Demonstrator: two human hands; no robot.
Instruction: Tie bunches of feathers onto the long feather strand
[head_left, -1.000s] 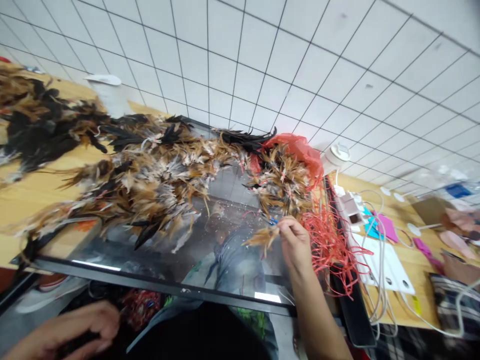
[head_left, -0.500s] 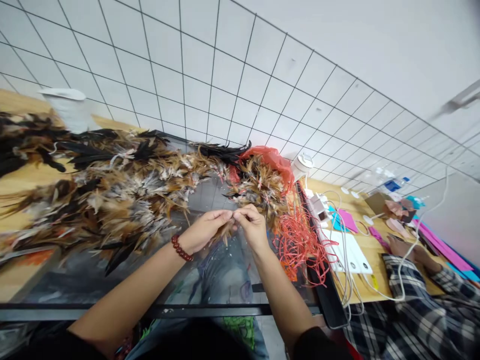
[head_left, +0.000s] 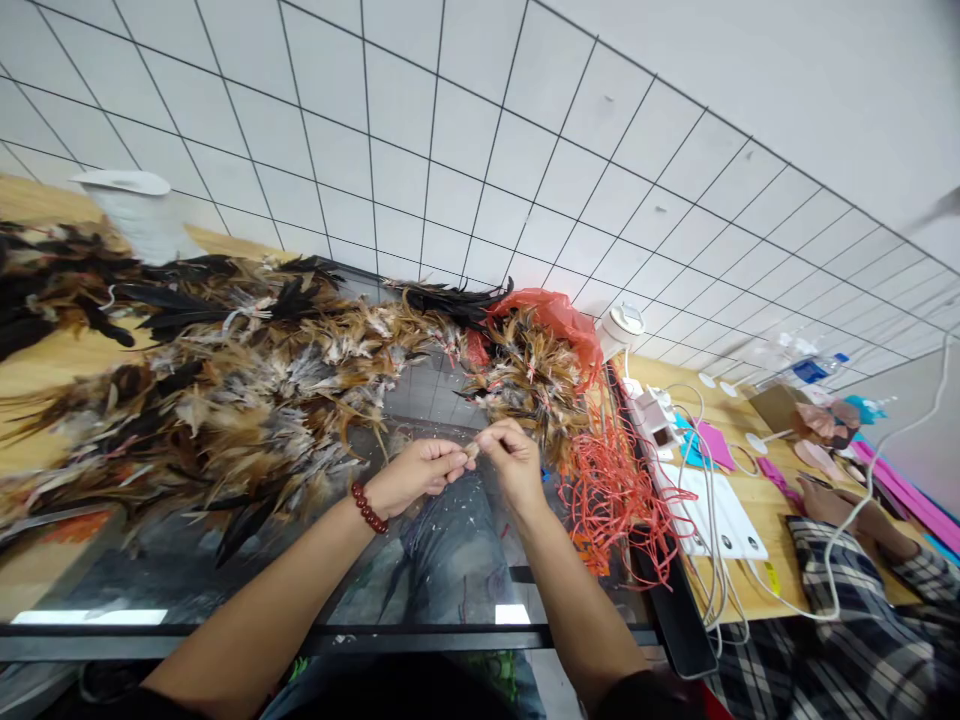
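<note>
My left hand [head_left: 416, 475] and my right hand [head_left: 514, 462] meet over a glass tabletop [head_left: 225, 580], fingertips pinched together on a small brown feather bundle [head_left: 472, 452]. A dark red bead bracelet [head_left: 367, 508] circles my left wrist. A long heap of brown, black and white feathers [head_left: 247, 390] stretches across the table from the left to just behind my hands. To the right of my right hand lies a tangle of red-orange strings [head_left: 622, 490], with a red plastic bag [head_left: 551, 315] behind it.
A white thread spool [head_left: 139, 210] stands at the back left. On the wooden table to the right are a white power strip [head_left: 731, 520], cables, coloured paper [head_left: 712, 445] and another person's plaid sleeve [head_left: 855, 570]. A white tiled wall [head_left: 450, 130] rises behind.
My left hand came up from below the table edge to join my right hand on the feather bundle. The view shifted up and to the right, and both hands now pinch closer together.
</note>
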